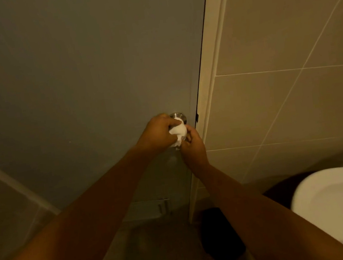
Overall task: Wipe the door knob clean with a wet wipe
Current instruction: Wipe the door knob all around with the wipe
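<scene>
White wet wipe (178, 132) is bunched over the steel door knob (178, 116) on the grey door (73, 77), near its latch edge. Both hands are close together: the left hand (159, 131) grips the wipe, the right hand (192, 143) pinches its lower edge. Wiping looks underway; the knob's collar shows bare, so I'd judge more rubbing remains.
</scene>
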Tool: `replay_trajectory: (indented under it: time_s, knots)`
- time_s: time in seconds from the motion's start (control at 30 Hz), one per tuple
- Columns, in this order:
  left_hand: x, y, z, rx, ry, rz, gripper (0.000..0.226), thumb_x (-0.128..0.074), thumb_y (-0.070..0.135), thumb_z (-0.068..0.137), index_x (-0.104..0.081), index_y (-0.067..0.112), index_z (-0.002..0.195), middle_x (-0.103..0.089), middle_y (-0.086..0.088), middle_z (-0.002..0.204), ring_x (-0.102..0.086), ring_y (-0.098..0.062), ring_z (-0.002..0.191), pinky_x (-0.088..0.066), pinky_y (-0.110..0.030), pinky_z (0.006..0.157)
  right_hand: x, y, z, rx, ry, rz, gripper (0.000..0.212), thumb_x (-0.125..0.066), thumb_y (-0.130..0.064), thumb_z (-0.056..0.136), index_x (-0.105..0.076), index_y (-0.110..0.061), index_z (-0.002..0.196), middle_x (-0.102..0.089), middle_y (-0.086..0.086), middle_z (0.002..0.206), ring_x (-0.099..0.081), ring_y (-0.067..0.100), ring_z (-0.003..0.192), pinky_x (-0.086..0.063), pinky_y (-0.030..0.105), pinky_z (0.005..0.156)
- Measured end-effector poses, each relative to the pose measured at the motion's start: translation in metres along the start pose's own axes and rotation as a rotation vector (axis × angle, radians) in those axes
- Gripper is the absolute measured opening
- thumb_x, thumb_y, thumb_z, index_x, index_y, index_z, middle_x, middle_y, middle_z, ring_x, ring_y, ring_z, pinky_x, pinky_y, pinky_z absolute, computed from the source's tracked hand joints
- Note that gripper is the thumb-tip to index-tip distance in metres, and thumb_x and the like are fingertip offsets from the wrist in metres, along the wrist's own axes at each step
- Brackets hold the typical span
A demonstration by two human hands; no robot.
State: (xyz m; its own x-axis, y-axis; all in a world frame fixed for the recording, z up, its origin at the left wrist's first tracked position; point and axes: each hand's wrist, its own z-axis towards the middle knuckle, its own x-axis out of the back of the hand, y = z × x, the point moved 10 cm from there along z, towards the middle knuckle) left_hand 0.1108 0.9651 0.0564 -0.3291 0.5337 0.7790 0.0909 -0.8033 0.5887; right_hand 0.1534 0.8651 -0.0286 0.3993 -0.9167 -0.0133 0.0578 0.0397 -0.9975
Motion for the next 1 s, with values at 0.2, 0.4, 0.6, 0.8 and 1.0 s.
replay_trajectory:
  time_s: [0.2,0.4,0.6,0.8,1.0]
  knots:
    - [-0.012,-0.030,-0.011,0.204,0.058,-0.483,0.057,-0.078,0.004,0.074,-0.061,0.009,0.128,-0.063,-0.014,0.129,-0.064,-0.020,0.109,-0.052,-0.025,0.088,0.007,-0.028,0.008,0.129,-0.095,-0.417,0.040,-0.064,-0.019,0.090,-0.052,-0.014,0.128,-0.061,0.001,0.112,-0.062,0.024,0.106,-0.047,0.015,0.078]
    - [-0.058,-0.064,-0.036,0.496,0.122,-1.161,0.052,-0.069,0.001,0.083,-0.057,0.009,0.133,-0.062,-0.018,0.130,-0.065,-0.028,0.109,-0.060,-0.032,0.083,-0.016,-0.072,0.019,0.340,-0.447,-1.116,0.049,-0.069,-0.030,0.084,-0.053,-0.017,0.128,-0.065,0.010,0.118,-0.063,0.027,0.103,-0.042,0.028,0.075]
    - [-0.082,-0.067,-0.042,0.557,0.139,-1.396,0.056,-0.069,0.005,0.084,-0.053,0.009,0.137,-0.064,-0.017,0.127,-0.067,-0.028,0.109,-0.060,-0.033,0.083,-0.017,-0.074,0.022,0.326,-0.484,-1.064,0.052,-0.069,-0.019,0.085,-0.054,-0.016,0.135,-0.064,0.013,0.124,-0.062,0.028,0.108,-0.047,0.029,0.082]
    - [-0.022,-0.054,-0.015,0.319,0.089,-0.581,0.054,-0.077,0.003,0.075,-0.062,0.006,0.126,-0.069,-0.017,0.119,-0.067,-0.027,0.105,-0.057,-0.038,0.091,0.013,-0.028,0.013,0.044,-0.205,-0.242,0.053,-0.069,-0.007,0.087,-0.053,-0.018,0.136,-0.057,0.008,0.136,-0.059,0.022,0.118,-0.055,0.023,0.087]
    - [-0.001,0.002,0.004,0.015,-0.063,0.084,0.053,-0.076,0.022,0.076,-0.063,0.014,0.127,-0.068,-0.013,0.119,-0.064,-0.024,0.105,-0.046,-0.025,0.081,0.006,0.013,0.004,-0.133,-0.093,0.162,0.056,-0.073,-0.006,0.084,-0.052,-0.017,0.135,-0.057,0.014,0.136,-0.057,0.032,0.122,-0.049,0.054,0.100]
